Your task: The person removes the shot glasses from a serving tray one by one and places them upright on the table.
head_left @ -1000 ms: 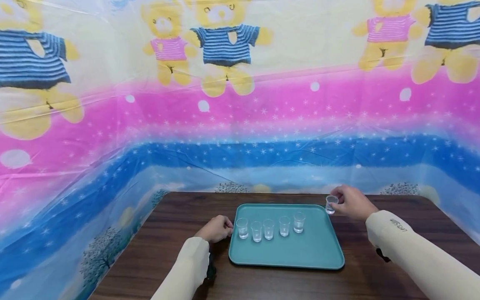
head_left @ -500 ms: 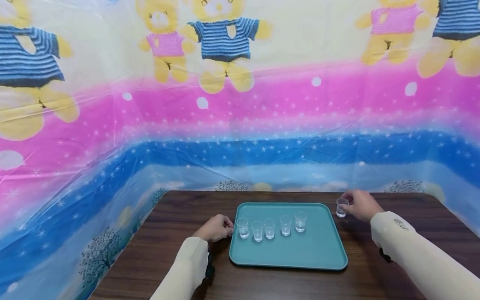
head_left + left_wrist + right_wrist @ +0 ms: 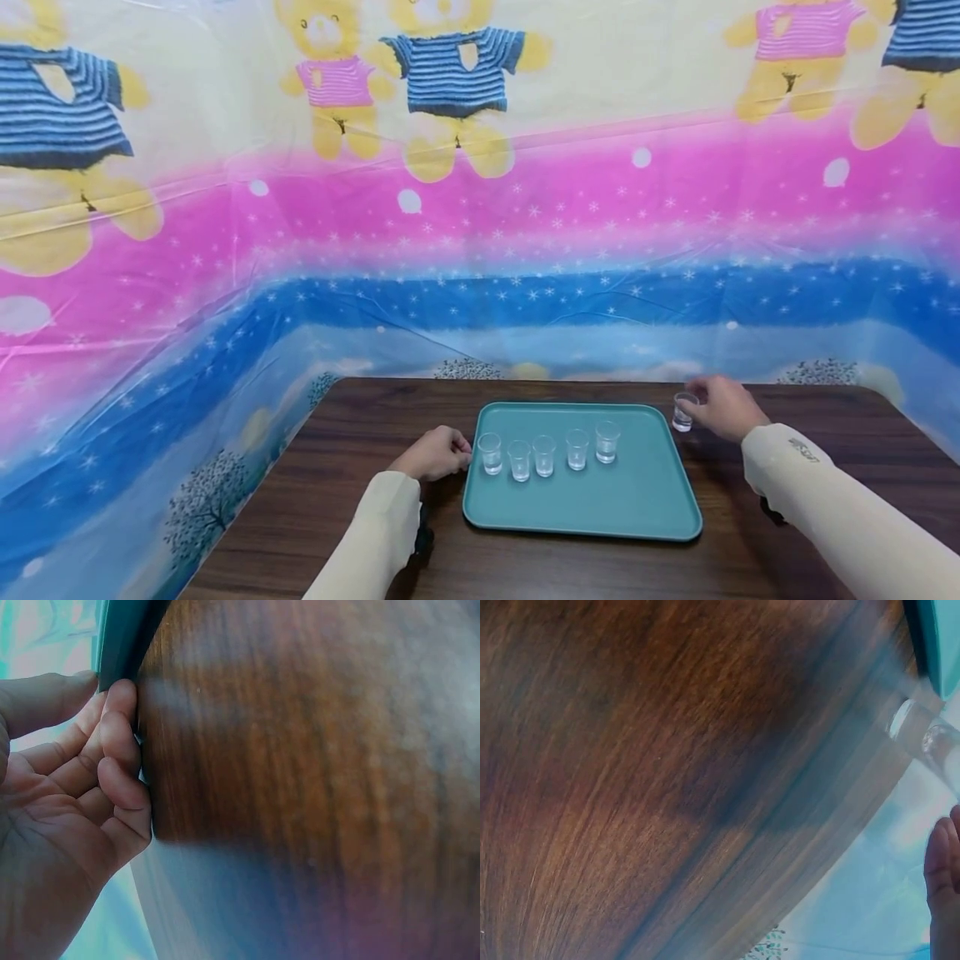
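A teal tray (image 3: 585, 508) lies on the table, its left rim between the thumb and curled fingers of my left hand (image 3: 433, 454). The left wrist view shows that thumb tip on the tray's edge (image 3: 112, 645). Several small clear shot glasses (image 3: 543, 457), with clear liquid low in them, stand in a row on the tray. Another shot glass (image 3: 682, 414) stands upright on the table, just off the tray's far right corner. My right hand (image 3: 723, 407) is at this glass, fingers loosened around it; in the right wrist view the visible fingers (image 3: 941, 859) are apart from the glass (image 3: 928, 739).
The dark wooden table (image 3: 330, 500) ends at a far edge close behind the tray and the right-hand glass. A patterned cloth (image 3: 480, 300) with bears and snowflakes hangs around the table's back and sides.
My right hand moved the glass a little right, away from the tray's corner, and set it on the table; its fingers have now loosened. My left hand stays at the tray's left rim.
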Motion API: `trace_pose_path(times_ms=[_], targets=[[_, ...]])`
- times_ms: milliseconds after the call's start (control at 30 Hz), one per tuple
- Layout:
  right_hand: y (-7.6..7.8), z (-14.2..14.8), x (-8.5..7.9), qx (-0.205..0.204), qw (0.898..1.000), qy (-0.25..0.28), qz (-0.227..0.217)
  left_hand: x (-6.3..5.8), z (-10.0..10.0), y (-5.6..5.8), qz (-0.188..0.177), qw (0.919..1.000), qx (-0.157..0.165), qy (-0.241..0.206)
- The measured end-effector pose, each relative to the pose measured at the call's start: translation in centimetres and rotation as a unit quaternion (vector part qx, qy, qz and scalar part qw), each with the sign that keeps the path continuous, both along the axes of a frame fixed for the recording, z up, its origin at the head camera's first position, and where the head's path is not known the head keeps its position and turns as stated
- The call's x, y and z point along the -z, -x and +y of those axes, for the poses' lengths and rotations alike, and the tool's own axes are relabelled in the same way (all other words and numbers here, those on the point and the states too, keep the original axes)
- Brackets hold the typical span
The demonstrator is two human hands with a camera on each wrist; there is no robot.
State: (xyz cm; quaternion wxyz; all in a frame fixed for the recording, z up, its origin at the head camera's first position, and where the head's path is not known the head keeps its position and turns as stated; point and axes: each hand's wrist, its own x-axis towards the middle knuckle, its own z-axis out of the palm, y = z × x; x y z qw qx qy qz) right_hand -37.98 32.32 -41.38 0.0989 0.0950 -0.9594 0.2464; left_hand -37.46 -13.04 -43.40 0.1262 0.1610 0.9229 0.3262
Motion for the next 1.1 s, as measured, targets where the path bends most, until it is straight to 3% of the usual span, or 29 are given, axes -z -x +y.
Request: trace_pose_path(times_ms=[233, 433, 900, 1100], targets=[[-0.4, -1.7, -0.6, -0.054, 0.998, 0.023, 0.028, 0.0, 0.0, 0.1, -0.002, 1.0000, -0.002, 0.005], [-0.8, -4.5, -0.5, -0.098, 0.995, 0.013, 0.030, 0.1, 0.1, 0.1, 0.002, 1.0000, -0.004, 0.004], [-2.5, -8.6, -0.6, -0.156, 0.988, -0.009, -0.003, 0.0, 0.0, -0.2, 0.002, 1.0000, -0.001, -0.002], [-2.5, -9.2, 0.0, -0.161, 0.987, -0.019, 0.014, 0.0, 0.0, -0.2, -0.002, 1.0000, -0.002, 0.000]])
